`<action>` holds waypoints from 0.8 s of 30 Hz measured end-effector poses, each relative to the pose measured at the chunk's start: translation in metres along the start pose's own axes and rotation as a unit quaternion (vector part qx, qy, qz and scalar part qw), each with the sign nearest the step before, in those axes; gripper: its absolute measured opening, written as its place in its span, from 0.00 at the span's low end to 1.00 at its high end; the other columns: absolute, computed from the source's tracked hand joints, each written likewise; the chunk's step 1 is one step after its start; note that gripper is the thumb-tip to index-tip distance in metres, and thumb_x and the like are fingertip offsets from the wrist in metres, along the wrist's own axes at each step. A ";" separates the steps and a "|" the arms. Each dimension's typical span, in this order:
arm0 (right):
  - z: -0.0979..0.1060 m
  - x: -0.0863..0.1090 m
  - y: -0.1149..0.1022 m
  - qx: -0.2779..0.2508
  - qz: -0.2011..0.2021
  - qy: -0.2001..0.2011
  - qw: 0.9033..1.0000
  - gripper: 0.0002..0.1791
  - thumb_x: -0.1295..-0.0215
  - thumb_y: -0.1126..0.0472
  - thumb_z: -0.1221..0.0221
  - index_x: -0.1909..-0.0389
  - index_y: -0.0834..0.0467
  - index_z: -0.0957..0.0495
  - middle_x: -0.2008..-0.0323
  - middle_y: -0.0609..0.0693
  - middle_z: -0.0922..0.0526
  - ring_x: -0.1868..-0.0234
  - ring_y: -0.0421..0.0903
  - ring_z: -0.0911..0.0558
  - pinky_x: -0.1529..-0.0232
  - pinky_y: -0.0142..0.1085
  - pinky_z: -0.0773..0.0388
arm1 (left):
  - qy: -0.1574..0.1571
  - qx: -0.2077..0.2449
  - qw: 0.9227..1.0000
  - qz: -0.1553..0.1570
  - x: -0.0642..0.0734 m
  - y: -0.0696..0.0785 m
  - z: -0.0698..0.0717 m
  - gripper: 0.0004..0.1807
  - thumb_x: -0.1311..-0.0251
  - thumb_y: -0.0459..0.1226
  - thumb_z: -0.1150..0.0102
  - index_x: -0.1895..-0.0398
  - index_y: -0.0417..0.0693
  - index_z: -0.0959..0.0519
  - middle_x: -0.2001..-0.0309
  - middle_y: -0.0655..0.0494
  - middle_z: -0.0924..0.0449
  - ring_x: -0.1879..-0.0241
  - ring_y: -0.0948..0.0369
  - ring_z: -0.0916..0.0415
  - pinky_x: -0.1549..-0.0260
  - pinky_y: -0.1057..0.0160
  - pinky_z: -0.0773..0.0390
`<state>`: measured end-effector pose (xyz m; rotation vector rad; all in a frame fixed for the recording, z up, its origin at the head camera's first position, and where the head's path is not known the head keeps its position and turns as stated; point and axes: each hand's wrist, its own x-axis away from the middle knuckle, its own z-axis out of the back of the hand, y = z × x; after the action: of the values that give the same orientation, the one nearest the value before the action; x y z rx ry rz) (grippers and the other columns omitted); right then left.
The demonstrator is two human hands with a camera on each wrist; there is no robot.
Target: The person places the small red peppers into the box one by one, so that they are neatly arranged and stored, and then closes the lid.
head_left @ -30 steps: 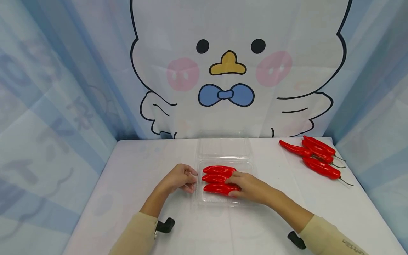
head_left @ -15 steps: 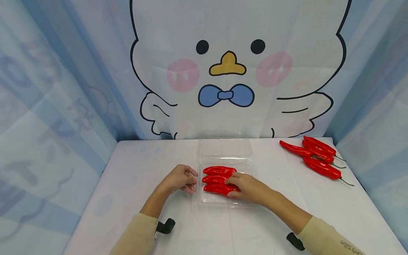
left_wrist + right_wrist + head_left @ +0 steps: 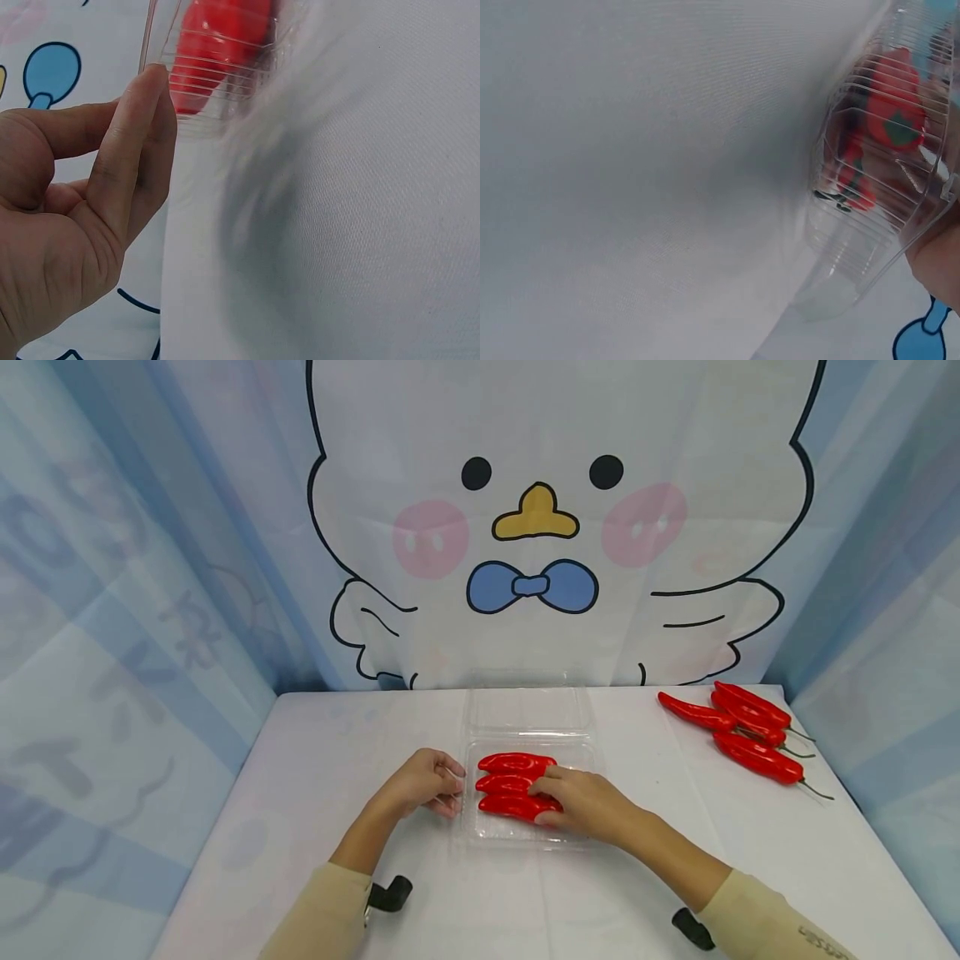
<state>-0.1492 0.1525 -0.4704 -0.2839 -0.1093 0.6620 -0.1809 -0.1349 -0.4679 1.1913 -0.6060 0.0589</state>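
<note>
In the head view a clear plastic clamshell container [image 3: 480,839] lies on the table with its lid folded back. Inside it, three red chili peppers [image 3: 501,806] lie side by side across the box. My left hand [image 3: 424,782] pinches the container's left rim; the left wrist view shows the fingertips at that edge. My right hand [image 3: 588,802] reaches in from the right, thumb and fingers around the nearest pepper, whose stem end is hidden. Through the container's ribbed wall [image 3: 847,247], the right wrist view shows red peppers [image 3: 896,105] with green calyxes.
Several more red chili peppers [image 3: 761,757] with dark stems lie in a group at the table's back right. The open lid [image 3: 528,708] stretches toward the back edge. A curtain [image 3: 540,643] printed with a cartoon bird stands behind the white table [image 3: 345,727].
The nearest pepper and my right hand on it have shifted very slightly to the left. My left hand stays at the container's left rim.
</note>
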 end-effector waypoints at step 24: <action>-0.008 -0.001 0.000 -0.026 -0.012 0.014 0.999 0.20 0.45 0.52 0.23 0.52 0.51 0.16 0.60 0.45 0.18 0.60 0.39 0.20 0.60 0.30 0.15 | 0.004 -0.004 1.000 -0.003 0.002 -0.001 -0.001 0.11 0.33 0.29 0.36 0.50 0.35 0.22 0.70 0.45 0.16 0.78 0.58 0.16 0.75 0.61 0.12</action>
<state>-0.1487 0.1496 -0.4781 -0.3417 -0.1036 0.6327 -0.1789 -0.1345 -0.4680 1.1843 -0.5945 0.0566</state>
